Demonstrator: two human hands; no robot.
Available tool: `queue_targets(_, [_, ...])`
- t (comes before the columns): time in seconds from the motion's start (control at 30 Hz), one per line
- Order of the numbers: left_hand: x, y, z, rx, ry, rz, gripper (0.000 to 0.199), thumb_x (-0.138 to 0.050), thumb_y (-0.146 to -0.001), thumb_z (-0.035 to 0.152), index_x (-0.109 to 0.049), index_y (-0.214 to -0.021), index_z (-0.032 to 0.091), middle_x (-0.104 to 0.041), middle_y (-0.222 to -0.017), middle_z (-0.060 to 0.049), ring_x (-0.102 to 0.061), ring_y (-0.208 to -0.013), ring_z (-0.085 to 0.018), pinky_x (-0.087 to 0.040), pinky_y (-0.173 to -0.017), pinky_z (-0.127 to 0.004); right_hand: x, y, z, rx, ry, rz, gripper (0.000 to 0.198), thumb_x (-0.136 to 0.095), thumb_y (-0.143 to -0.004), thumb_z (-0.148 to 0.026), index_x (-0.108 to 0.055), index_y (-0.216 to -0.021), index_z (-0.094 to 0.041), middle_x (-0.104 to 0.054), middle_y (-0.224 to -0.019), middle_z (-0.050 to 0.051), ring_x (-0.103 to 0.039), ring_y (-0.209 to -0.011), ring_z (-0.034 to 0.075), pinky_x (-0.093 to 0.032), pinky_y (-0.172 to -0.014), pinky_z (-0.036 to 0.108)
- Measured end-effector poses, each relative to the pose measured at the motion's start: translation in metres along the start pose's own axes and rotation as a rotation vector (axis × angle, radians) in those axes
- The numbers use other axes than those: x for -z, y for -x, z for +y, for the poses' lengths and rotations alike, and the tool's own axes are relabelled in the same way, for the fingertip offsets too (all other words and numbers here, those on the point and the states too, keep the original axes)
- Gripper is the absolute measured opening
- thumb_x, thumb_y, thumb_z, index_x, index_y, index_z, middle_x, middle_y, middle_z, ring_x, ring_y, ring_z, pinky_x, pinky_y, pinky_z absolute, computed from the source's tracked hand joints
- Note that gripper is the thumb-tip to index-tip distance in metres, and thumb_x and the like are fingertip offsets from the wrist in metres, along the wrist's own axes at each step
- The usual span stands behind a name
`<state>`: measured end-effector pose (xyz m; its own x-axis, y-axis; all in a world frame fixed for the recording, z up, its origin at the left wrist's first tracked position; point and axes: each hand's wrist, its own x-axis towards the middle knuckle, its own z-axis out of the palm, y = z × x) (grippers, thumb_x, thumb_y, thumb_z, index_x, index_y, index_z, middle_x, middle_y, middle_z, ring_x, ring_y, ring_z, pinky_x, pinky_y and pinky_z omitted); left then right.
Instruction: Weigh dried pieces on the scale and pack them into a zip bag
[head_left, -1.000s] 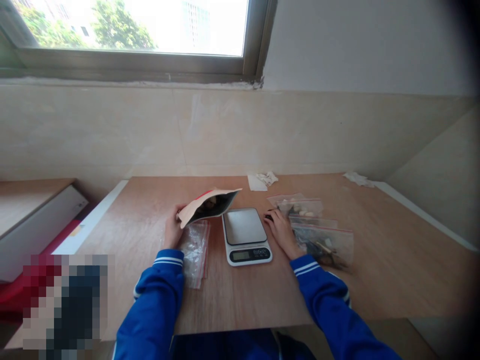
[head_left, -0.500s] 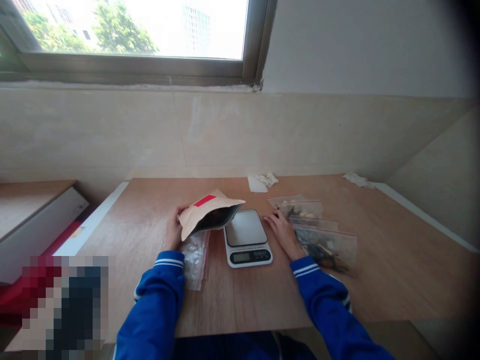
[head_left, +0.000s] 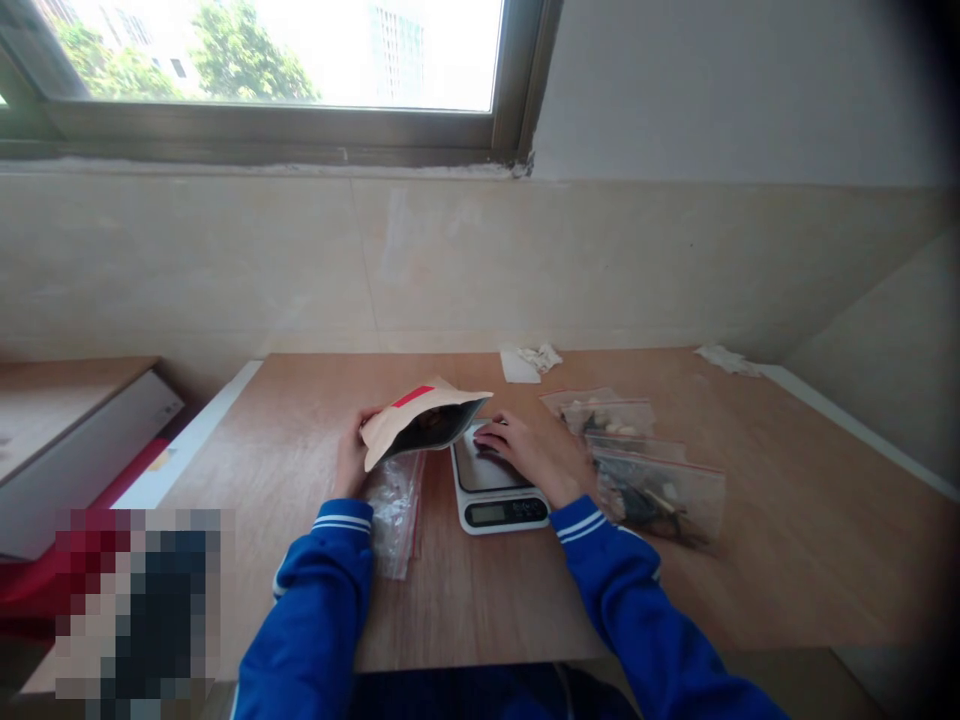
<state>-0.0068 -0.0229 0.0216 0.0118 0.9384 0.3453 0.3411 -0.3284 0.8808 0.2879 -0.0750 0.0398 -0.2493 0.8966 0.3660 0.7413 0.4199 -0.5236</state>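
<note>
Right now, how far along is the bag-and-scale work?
Done: filled zip bags lie right of the scale. In hand: the left hand holds the paper pouch tipped with its mouth toward the scale, and the right hand is over the scale's platform, where no contents show. Left: clear zip bags by the left wrist, apparently unfilled.

On the table (head_left: 787, 520), the scale (head_left: 495, 478) sits between the pouch (head_left: 420, 422) at left and zip bags (head_left: 652, 470) at right

Left hand (head_left: 349, 462) holds paper pouch (head_left: 420, 424); right hand (head_left: 534, 455) over scale (head_left: 495, 480).
</note>
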Motion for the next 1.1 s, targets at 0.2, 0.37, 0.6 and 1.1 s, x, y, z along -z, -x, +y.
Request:
queue_targets(0.2, [-0.003, -0.001, -0.008, 0.021, 0.003, 0.029, 0.039, -0.059, -0.077, 0.038, -0.061, -0.110, 0.016, -0.069, -0.107, -0.008, -0.063, -0.102, -0.024, -0.048, -0.091, -0.037, -0.018, 0.004, 0.001, -0.042, -0.024, 0.113, 0.036, -0.044, -0.097, -0.037, -0.055, -0.127, -0.022, -0.055, -0.114, 0.011, -0.057, -0.106, 0.025, -0.048, -0.093, 0.040])
queue_targets(0.37, [-0.004, -0.002, -0.015, -0.011, 0.001, 0.049, 0.036, -0.060, -0.077, 0.038, -0.062, -0.107, 0.018, -0.070, -0.104, -0.005, -0.064, -0.098, -0.023, -0.050, -0.087, -0.035, -0.016, 0.017, -0.003, -0.128, -0.073, 0.288, 0.043, -0.038, -0.097, -0.042, -0.049, -0.131, -0.020, -0.050, -0.123, 0.014, -0.049, -0.119, 0.025, -0.041, -0.103, 0.047])
queue_targets(0.6, [-0.003, -0.003, -0.019, -0.010, -0.012, 0.061, 0.033, -0.058, -0.080, 0.037, -0.063, -0.106, 0.019, -0.070, -0.102, -0.005, -0.064, -0.097, -0.023, -0.049, -0.086, -0.036, -0.038, 0.060, 0.016, -0.517, -0.169, 0.526, 0.054, -0.025, -0.096, -0.053, -0.055, -0.120, -0.015, -0.058, -0.118, 0.020, -0.051, -0.119, 0.031, -0.038, -0.103, 0.055])
queue_targets(1.1, [-0.001, -0.002, -0.013, 0.002, -0.035, 0.043, 0.033, -0.057, -0.080, 0.033, -0.062, -0.109, 0.018, -0.070, -0.105, -0.005, -0.064, -0.099, -0.023, -0.049, -0.088, -0.037, -0.045, 0.068, 0.013, -0.637, -0.151, 0.417, 0.052, -0.025, -0.093, -0.048, -0.063, -0.100, -0.014, -0.066, -0.104, 0.022, -0.058, -0.108, 0.033, -0.038, -0.100, 0.054])
